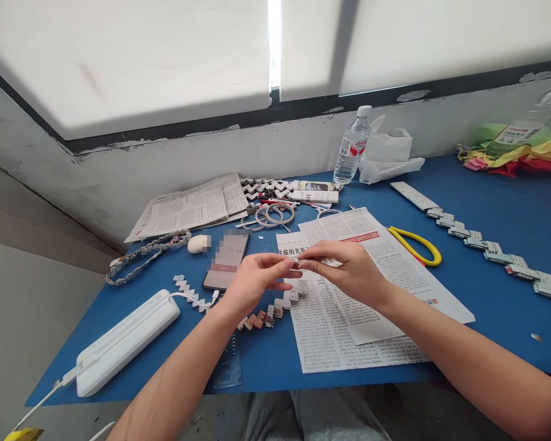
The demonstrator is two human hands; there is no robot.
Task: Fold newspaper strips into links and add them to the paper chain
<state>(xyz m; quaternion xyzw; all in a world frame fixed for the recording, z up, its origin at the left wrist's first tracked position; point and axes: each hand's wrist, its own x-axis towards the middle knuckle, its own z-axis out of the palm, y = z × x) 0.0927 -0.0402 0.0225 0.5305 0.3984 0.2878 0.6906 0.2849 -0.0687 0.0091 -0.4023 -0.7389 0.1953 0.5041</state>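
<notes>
My left hand (257,278) and my right hand (344,269) meet over the middle of the table, fingertips pinched together. Between them is a small folded paper piece (297,263), mostly hidden by the fingers. Just below my left fingers runs a zigzag chain of folded newspaper (278,308), with some brown links. Whether it joins the piece in my fingers I cannot tell. Under my right hand lie overlapping newspaper sheets (330,331). A phone (224,260) lies beyond my left wrist.
A white power strip (128,343) with a cable stands on the left. Yellow-handled scissors (417,248) lie to the right, near a long zigzag paper chain (496,254). Toward the wall are a water bottle (352,147), a plastic bag (388,153), folded newspapers (188,208) and rolled rings (275,217).
</notes>
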